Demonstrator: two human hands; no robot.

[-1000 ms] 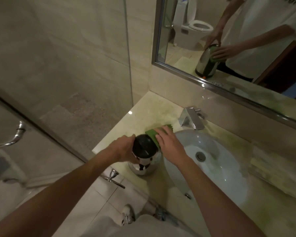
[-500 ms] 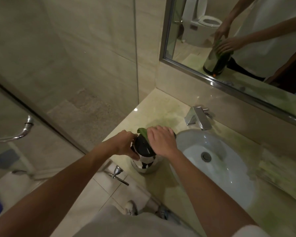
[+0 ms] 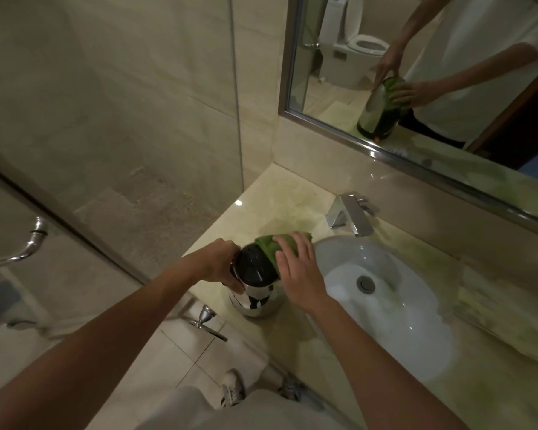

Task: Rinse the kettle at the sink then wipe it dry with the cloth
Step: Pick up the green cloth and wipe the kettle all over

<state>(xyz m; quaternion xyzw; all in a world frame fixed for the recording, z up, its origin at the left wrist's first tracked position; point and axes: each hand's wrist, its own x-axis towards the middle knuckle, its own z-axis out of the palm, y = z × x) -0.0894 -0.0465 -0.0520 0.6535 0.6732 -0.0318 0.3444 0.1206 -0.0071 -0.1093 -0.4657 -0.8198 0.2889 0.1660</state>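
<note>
Beside the basin, on the pale stone surface (image 3: 263,197), the kettle (image 3: 257,293) stands upright, long axis vertical, dark lid up, shiny steel body below. Green cloth (image 3: 274,246) is draped over the far upper side of it, just past the lid. Right hand (image 3: 298,274) lies flat on the cloth, fingers spread, palm pressing it against the kettle's top right; that grip is pressing, not clenched. Left hand (image 3: 219,265) wraps the kettle's left side near the top, its grip clenched on the body to steady it. Kettle sits directly under both hands, right hand nearer the cloth. Sink (image 3: 385,293) is just right of the kettle, tap (image 3: 350,215) behind it. Judging by this, rinsing is done and wiping is underway; next stroke likely runs down the vertical wall.
</note>
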